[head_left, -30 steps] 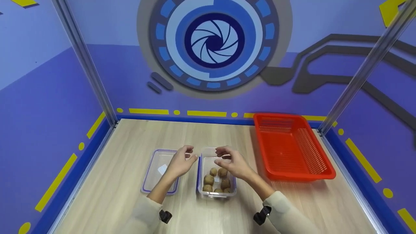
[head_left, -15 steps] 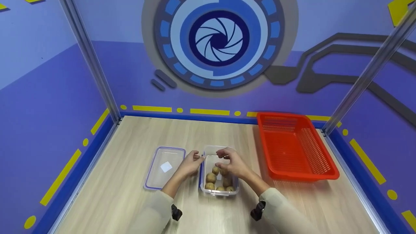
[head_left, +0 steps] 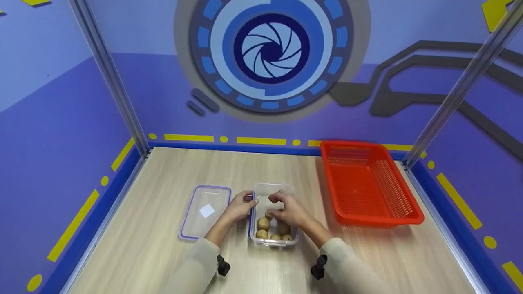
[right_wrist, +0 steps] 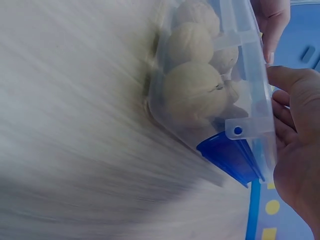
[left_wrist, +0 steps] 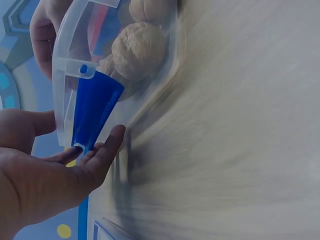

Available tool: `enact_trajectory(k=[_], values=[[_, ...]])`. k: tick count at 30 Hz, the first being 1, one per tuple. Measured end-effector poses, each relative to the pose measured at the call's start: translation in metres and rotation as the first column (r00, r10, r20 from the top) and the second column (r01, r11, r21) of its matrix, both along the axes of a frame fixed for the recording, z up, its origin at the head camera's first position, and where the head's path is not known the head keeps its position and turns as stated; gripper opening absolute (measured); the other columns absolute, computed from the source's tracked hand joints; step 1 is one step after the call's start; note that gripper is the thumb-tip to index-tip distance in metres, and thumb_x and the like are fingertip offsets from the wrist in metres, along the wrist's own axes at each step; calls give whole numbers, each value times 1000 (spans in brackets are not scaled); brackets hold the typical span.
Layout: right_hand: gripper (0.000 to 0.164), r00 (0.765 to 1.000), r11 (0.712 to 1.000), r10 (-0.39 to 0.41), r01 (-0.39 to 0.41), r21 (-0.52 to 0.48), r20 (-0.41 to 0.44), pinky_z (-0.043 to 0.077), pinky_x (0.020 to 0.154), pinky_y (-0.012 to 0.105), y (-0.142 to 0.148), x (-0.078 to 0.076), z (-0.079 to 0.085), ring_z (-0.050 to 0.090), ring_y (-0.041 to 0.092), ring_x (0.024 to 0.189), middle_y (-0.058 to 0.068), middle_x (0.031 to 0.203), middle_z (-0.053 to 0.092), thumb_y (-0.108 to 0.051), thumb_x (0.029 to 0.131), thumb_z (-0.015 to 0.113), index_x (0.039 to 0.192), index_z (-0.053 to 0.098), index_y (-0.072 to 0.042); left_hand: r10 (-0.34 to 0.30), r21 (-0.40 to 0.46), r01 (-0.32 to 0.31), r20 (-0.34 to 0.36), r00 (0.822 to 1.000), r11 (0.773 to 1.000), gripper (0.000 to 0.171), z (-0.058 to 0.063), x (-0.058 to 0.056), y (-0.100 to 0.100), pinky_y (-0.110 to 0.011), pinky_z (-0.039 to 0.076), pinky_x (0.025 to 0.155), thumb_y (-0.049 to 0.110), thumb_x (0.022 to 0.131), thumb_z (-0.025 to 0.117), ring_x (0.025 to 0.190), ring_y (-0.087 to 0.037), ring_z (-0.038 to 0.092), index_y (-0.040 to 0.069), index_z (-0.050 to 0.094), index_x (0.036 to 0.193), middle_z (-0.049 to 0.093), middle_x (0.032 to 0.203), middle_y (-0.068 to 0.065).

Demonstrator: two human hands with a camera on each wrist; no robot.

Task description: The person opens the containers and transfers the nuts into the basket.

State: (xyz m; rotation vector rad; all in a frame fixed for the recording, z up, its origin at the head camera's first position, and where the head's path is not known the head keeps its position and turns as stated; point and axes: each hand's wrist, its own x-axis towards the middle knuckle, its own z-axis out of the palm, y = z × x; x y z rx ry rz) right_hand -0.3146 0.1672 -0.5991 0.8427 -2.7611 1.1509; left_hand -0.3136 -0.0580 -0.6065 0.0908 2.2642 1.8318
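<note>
A clear plastic food container stands at mid-table with several walnuts inside. My left hand holds its left wall near the far corner; in the left wrist view the thumb is at the rim and the fingers lie outside, by a blue latch flap. My right hand is over the container's right side, fingers bent and thumb apart from the index finger, close to the walnuts. No walnut shows between them, though some fingertips are hidden in the right wrist view.
The clear lid with a purple-blue rim lies left of the container, with a white square label on it. A red plastic basket stands at the back right. Decorated panels and metal posts enclose the table.
My left hand has moved right, from the space between lid and container, onto the container's left wall. My right hand has dipped slightly lower over the walnuts.
</note>
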Motion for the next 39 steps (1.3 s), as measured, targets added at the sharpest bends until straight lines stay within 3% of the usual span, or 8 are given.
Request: enact_trajectory(k=[13, 21, 30, 39], values=[[32, 984, 982, 7, 26, 185, -176, 60, 87, 46, -2, 5, -10, 71, 26, 99, 6, 107, 72, -20, 90, 87, 115, 74, -5, -5, 25, 5, -15, 1000, 1000, 50, -5, 0, 1, -43, 58, 91, 14, 105, 64, 115, -31, 61, -9, 47, 146, 61, 133, -26], [30, 980, 968, 3, 48, 247, -200, 61, 81, 44, -6, 8, -10, 70, 22, 92, 2, 106, 71, -21, 89, 87, 113, 76, -8, -10, 64, 8, 22, 1000, 998, 50, -4, 0, -1, -42, 60, 81, 14, 105, 64, 115, -34, 62, -7, 46, 147, 60, 133, -25], [27, 973, 953, 13, 58, 296, -232, 59, 75, 42, -6, 9, -12, 67, 20, 89, 0, 102, 72, -21, 87, 87, 110, 78, -11, -5, 64, 3, 35, 999, 998, 52, -7, 1, 0, -44, 58, 89, 16, 106, 63, 118, -30, 59, -6, 46, 149, 58, 137, -25], [24, 970, 944, 10, 71, 322, -243, 57, 67, 41, -8, 8, -13, 66, 19, 84, 0, 97, 71, -20, 85, 88, 106, 79, -14, -7, 112, 1, 59, 998, 994, 51, -9, -1, -1, -39, 60, 82, 13, 106, 63, 120, -35, 59, -6, 45, 150, 57, 134, -23]])
